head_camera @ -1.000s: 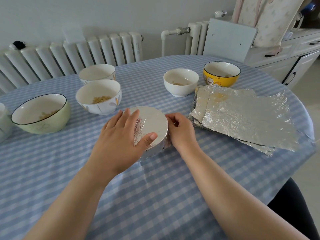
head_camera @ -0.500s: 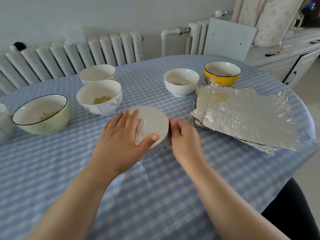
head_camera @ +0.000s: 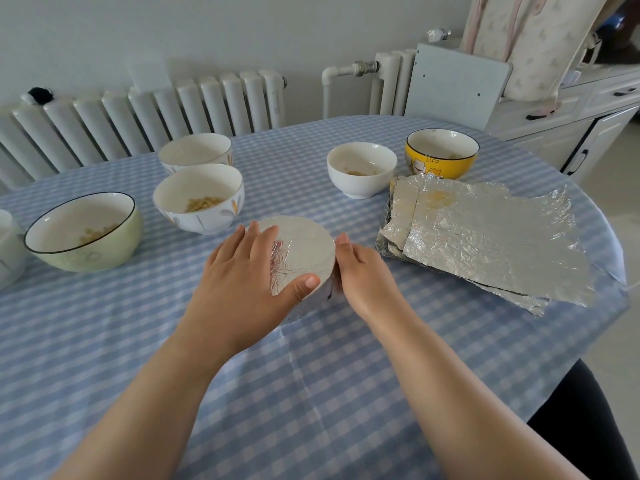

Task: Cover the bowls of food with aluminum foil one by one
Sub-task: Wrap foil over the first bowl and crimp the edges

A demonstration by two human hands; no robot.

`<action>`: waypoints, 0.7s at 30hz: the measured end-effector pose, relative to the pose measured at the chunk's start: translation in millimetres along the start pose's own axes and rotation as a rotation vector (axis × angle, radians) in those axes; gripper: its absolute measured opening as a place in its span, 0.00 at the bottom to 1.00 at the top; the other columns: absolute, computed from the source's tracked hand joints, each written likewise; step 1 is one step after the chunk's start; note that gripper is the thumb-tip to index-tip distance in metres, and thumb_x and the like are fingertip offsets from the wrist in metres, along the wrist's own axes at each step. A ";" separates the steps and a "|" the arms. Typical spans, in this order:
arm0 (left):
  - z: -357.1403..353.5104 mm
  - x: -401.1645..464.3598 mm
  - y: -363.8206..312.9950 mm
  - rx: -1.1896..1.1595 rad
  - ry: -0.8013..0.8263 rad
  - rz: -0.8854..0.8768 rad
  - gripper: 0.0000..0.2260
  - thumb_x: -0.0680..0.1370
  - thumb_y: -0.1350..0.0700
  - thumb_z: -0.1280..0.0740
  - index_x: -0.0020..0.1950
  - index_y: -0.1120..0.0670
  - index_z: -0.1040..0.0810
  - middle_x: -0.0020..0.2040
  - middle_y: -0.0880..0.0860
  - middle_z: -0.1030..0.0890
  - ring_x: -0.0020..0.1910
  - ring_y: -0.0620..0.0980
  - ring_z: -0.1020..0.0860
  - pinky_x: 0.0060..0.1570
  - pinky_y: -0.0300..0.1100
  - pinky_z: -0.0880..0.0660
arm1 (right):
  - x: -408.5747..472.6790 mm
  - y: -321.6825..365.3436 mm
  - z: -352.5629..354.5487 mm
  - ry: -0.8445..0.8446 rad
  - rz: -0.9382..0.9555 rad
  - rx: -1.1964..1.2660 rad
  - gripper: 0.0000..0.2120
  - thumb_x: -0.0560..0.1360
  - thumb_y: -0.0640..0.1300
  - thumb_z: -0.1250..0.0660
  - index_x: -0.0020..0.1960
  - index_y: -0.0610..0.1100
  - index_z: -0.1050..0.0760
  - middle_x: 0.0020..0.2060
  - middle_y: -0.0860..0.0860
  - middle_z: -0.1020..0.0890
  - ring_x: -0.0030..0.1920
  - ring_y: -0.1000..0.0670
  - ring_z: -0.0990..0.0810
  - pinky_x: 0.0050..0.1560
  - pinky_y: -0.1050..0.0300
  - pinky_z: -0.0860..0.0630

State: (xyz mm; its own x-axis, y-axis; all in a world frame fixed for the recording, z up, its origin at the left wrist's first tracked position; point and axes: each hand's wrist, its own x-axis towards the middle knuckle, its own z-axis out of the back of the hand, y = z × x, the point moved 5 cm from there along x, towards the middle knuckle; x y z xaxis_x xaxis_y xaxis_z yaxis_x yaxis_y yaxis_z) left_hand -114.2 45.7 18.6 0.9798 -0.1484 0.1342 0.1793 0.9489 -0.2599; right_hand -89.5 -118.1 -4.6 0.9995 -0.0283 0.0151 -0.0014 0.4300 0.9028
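Left hand laid flat on top of round foil-covered bowl, fingers straight, thumb pressed at near rim. Right hand against bowl's right side, fingers curled onto foil skirt; exact grip hidden. Covered bowl at centre of blue-checked table. Stack of crinkled aluminium foil sheets just right of it. Uncovered, holding food: green bowl with dark rim at left, white patterned bowl, small plain white bowl, yellow bowl. Second white patterned bowl behind, contents not visible.
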 end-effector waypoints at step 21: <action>-0.7 1.6 2.6 -0.038 -0.032 -0.011 0.51 0.63 0.19 0.62 0.76 0.49 0.43 0.79 0.51 0.43 0.79 0.50 0.50 0.75 0.49 0.51 | 21.9 -15.7 -12.8 0.328 -0.266 0.301 0.26 0.70 0.62 0.42 0.51 0.43 0.18 0.50 0.46 0.14 0.56 0.43 0.18 0.67 0.39 0.29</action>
State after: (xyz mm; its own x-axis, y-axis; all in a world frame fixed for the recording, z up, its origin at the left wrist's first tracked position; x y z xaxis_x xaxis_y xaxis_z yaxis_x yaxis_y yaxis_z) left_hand -112.0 47.8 17.5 0.9744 -0.1494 0.1678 0.1942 0.9358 -0.2942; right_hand -67.1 -114.0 -23.9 0.9240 0.2038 -0.3234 0.2929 0.1660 0.9416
